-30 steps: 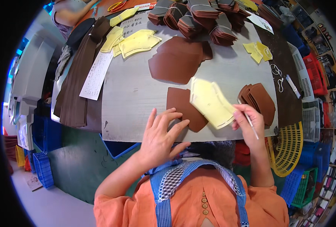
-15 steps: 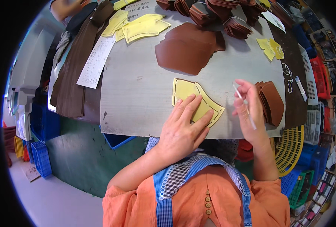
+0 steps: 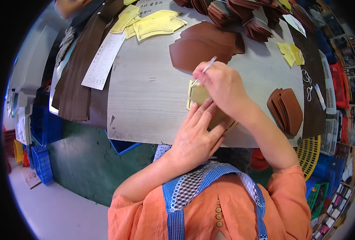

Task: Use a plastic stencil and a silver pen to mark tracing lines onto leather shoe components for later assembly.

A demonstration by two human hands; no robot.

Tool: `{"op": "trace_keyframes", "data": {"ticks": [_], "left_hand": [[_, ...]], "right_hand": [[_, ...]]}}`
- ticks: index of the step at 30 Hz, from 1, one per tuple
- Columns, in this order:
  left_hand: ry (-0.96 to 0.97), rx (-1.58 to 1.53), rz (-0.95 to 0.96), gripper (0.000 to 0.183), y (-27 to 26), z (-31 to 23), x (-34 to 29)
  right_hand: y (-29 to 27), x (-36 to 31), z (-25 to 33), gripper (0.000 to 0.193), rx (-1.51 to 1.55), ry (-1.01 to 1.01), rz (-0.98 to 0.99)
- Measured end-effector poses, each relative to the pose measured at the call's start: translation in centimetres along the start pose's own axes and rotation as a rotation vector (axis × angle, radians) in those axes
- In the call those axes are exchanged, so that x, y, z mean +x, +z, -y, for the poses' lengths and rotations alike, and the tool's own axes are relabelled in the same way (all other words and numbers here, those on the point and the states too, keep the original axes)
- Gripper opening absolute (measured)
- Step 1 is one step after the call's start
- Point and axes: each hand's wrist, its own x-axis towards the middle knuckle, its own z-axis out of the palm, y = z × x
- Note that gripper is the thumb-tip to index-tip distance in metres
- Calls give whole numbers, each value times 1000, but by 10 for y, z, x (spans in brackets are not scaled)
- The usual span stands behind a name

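Observation:
My left hand (image 3: 195, 138) lies flat with its fingers spread, pressing on a yellow pattern template (image 3: 199, 94) near the table's front edge. Dark slots run along the template's rim. In my right hand (image 3: 227, 90) is a thin whitish marking pen (image 3: 210, 64), gripped between fingers and thumb. It slants down to the left, its tip at the slot by the template's upper left corner. My right hand and forearm cover the template's right part. Just beyond lie overlapping brown leather pieces (image 3: 201, 46). A small fanned stack of brown pieces (image 3: 289, 110) sits right of my right forearm.
Yellow templates (image 3: 155, 24) and a written paper sheet (image 3: 104, 60) lie at the left. Bundled brown pieces (image 3: 257, 28) crowd the far side. Long dark brown strips (image 3: 71, 88) hang over the left edge. White cord (image 3: 306, 82) and a yellow basket (image 3: 308, 154) are at the right.
My right hand has moved left across the template, bringing the pen from the right side to the template's upper left corner. My left hand stays on the template.

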Motion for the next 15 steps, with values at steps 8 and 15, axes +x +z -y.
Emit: {"op": "trace_keyframes", "data": {"ticks": [8, 15], "left_hand": [[14, 107, -14, 38, 1, 2, 0], [9, 76, 3, 38, -13, 2, 13]], "right_hand": [[-54, -70, 8, 14, 47, 312, 126], [-61, -104, 31, 11, 140, 147, 124]]}}
